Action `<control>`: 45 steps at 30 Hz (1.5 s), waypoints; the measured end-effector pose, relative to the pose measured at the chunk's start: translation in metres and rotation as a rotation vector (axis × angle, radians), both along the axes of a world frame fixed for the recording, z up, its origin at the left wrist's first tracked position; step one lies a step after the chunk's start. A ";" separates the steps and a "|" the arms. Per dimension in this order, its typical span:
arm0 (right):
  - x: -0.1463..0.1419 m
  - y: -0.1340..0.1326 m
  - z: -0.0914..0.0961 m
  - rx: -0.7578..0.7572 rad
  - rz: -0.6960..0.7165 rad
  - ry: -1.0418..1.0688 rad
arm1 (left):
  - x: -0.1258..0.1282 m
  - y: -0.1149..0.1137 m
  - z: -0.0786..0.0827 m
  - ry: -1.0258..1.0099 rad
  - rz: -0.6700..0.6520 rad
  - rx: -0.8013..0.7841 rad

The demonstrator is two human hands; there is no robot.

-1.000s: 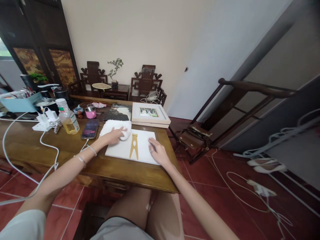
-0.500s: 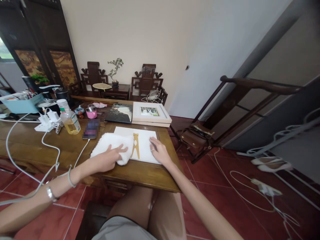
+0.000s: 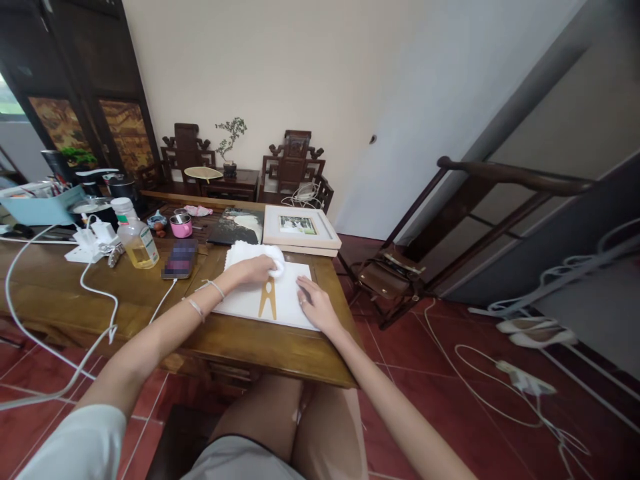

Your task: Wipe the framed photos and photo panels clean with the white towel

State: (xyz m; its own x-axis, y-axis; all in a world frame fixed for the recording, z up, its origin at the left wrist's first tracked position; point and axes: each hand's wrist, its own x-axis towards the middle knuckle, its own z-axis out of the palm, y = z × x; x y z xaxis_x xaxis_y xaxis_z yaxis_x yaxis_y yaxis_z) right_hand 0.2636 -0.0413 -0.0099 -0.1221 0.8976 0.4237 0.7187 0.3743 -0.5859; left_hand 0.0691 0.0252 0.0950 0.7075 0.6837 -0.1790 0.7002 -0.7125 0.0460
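A flat white board (image 3: 295, 310) with a gold two-legged shape (image 3: 268, 303) on it lies near the table's front edge. My left hand (image 3: 256, 268) is closed on a bunched white cloth (image 3: 245, 251) over the board's far left part. The cloth covers the top of the gold shape. On the board's right side rests my right hand (image 3: 318, 307), fingers stretched out and holding nothing.
Behind the board lie a stack of pale picture frames (image 3: 303, 233) and a dark photo panel (image 3: 236, 225). Leftward are a charging phone (image 3: 179, 259), a bottle of yellow liquid (image 3: 135, 235), a pink cup (image 3: 181, 225) and a power strip (image 3: 86, 248) with trailing cables.
My left hand has pushed the cloth away from me and to the right, from the board's near left side to its far edge. My right hand stays almost in place.
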 end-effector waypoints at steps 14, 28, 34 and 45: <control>0.000 0.002 -0.002 0.014 0.010 0.012 | -0.010 -0.140 -0.007 0.093 -0.156 0.015; 0.001 0.000 -0.001 -0.008 0.008 0.039 | 0.028 -0.007 -0.030 -0.020 0.075 0.086; 0.001 0.001 -0.001 -0.007 0.008 0.009 | 0.025 -0.066 -0.028 0.081 -0.025 0.121; 0.001 0.003 -0.004 0.009 0.014 0.076 | 0.009 -0.116 -0.013 0.065 -0.092 0.015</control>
State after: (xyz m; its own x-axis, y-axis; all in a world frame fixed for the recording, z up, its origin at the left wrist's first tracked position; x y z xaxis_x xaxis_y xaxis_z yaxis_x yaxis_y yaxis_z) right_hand 0.2647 -0.0383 -0.0141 -0.1016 0.8923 0.4398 0.6674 0.3890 -0.6350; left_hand 0.0785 -0.0906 0.0824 0.7548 0.6192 -0.2167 0.6326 -0.7744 -0.0090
